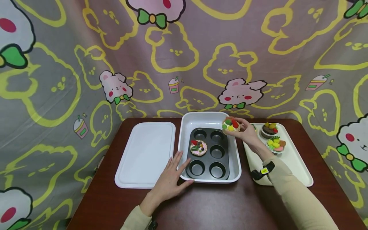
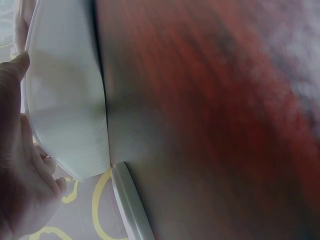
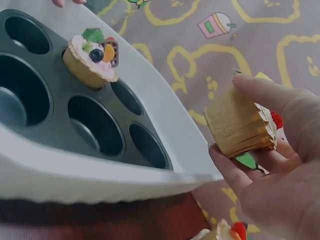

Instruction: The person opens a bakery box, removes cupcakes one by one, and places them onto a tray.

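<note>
My right hand (image 1: 248,131) pinches a cupcake (image 3: 235,125) in a pale wrapper, topped with red, green and yellow fruit, over the right rim of the white bin (image 1: 234,166). Inside that bin lies a dark muffin tin (image 1: 208,166). A pink-topped cupcake (image 1: 198,148) sits in the left cup of its middle row; the other cups hold nothing. My left hand (image 1: 169,179) rests with spread fingers on the bin's near left corner. In the left wrist view its thumb (image 2: 17,65) touches the bin's rim.
On the right, a cream tray (image 1: 293,169) carries a chocolate cupcake (image 1: 269,130) and a fruit-topped cupcake (image 1: 276,144), with another partly hidden behind my right hand. A white lid (image 1: 145,156) lies left of the bin. A patterned curtain (image 1: 184,64) stands behind the brown table (image 1: 207,207).
</note>
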`<state>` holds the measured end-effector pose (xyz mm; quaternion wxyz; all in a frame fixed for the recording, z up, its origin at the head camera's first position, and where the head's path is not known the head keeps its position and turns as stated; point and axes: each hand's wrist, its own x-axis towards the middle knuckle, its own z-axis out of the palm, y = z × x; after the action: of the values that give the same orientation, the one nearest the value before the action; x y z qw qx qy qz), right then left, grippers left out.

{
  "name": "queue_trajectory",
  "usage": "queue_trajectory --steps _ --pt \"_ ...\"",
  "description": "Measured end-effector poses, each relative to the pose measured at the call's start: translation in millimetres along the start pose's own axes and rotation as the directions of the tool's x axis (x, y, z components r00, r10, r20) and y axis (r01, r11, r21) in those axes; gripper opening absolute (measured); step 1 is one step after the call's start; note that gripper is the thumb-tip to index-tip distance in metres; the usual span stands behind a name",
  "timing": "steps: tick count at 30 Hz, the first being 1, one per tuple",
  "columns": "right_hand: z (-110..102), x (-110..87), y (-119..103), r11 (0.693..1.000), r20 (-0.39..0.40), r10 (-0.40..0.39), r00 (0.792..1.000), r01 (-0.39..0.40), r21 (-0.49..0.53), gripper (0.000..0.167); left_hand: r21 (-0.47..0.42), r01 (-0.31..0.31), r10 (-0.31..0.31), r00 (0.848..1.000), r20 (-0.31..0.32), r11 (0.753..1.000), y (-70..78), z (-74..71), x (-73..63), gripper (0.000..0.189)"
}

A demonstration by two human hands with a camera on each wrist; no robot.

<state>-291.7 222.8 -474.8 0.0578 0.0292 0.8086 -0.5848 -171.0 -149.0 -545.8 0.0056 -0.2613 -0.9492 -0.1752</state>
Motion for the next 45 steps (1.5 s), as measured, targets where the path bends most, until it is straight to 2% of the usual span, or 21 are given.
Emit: queue_trajectory --steps 8,12,19,29,37,45 --pt "-21.7 -10.9 13.5 0.998 -0.032 0.047 0.998 -0.048 -0.027 0.092 -0.019 0.012 -0.012 1.000 0.003 1.000 1.6 -0.9 -1.0 0.085" --pt "-31.0 -17.1 20.9 0.997 -0.060 0.030 0.998 -0.034 -0.075 0.092 -0.019 0.006 -0.007 1.000 -0.005 1.000 1.1 -1.0 -0.8 0.085" --pt "-44.0 -25.5 37.1 0.998 -0.077 0.001 0.997 -0.006 -0.062 0.087 -0.013 0.005 -0.005 1.000 0.001 1.000 -0.2 -0.6 -0.8 0.085" --pt "-54.0 -30.1 59.1 0.994 -0.079 0.071 0.994 -0.077 -0.074 0.092 -0.016 0.008 -0.008 1.000 0.003 1.000 0.3 -0.3 -0.7 0.085" --pt "-57.0 -35.0 76.6 0.989 -0.111 0.009 0.994 -0.025 -0.148 0.088 -0.013 0.008 -0.008 1.000 0.004 1.000 0.4 -0.5 -0.3 0.085" --pt "-55.7 -39.1 86.1 0.984 -0.091 0.044 0.995 -0.059 -0.166 0.092 -0.014 0.005 -0.005 1.000 0.001 1.000 0.8 -0.8 -0.2 0.085"
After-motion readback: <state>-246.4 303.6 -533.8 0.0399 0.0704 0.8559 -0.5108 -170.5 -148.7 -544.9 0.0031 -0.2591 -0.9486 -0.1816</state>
